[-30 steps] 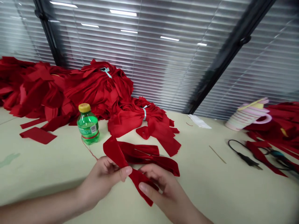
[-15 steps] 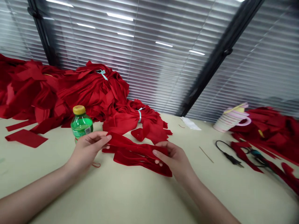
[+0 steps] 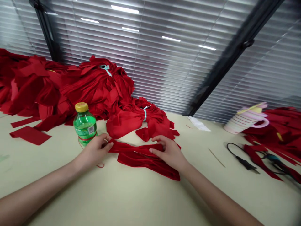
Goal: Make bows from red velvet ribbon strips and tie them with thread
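A small stack of red cloth strips (image 3: 141, 157) lies on the pale table (image 3: 131, 197) in front of me. My left hand (image 3: 95, 150) pinches the left end of the top strip between thumb and fingers. At the strip's right end, my right hand (image 3: 168, 152) presses down on it with its fingers curled over the edge. A green plastic bottle (image 3: 84, 125) with a yellow cap stands upright just left of my left hand.
Large heaps of red cloth (image 3: 70, 88), some tied with pale bands, fill the back left against the window blinds. At the right lie a pink and white roll (image 3: 246, 121), a black cable with a tool (image 3: 244, 158), more red cloth (image 3: 282, 131) and a thin stick (image 3: 216, 157).
Both hands have carried the strip away from me and laid it flat on the stack. They have spread apart to its two ends.
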A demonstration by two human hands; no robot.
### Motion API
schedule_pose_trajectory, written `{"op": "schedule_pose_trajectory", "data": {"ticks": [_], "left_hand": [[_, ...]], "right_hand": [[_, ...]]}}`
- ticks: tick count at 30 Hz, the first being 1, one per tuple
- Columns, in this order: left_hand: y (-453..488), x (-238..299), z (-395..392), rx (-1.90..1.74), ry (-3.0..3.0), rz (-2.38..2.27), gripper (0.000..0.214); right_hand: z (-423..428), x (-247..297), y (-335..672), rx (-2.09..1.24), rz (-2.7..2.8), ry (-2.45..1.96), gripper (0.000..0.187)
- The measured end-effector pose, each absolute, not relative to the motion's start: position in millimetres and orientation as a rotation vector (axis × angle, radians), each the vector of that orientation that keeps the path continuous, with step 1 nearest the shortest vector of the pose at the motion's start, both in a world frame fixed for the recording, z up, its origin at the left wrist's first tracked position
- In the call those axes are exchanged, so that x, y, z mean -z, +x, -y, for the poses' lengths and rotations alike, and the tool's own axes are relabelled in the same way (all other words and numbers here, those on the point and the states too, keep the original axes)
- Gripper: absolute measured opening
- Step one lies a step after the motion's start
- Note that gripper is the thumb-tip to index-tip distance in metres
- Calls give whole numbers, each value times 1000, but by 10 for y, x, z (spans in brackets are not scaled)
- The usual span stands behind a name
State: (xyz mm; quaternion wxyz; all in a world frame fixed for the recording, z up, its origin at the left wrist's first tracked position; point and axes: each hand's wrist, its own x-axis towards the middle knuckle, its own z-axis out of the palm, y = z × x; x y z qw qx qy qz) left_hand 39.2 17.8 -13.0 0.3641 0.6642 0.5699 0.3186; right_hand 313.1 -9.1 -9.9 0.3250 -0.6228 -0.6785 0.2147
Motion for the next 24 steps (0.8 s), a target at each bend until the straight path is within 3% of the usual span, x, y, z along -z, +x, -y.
{"op": "schedule_pose_trajectory", "data": {"ticks": [8,11,14,17,24], "left_hand": [[418,100,-28,-621,2212,-1594,27],[566,-74,-21,-494,2513,-1357,29],[729,-196,-201,-345,2617,-1080,30],[836,-196,-444,-253,2563,-926,18],[836,-28,-537,-150,2370,-828,9]], "right_hand": [[117,-11,3051,-263,2070,-1580,24],[206,-70,2904,-14,2229,-1392,18],[332,5,2714,12,2447,-1254,12],[445,132,2641,106,2506,-1262,21],[591,-68,3089,-229,2650,-1364,23]]}}
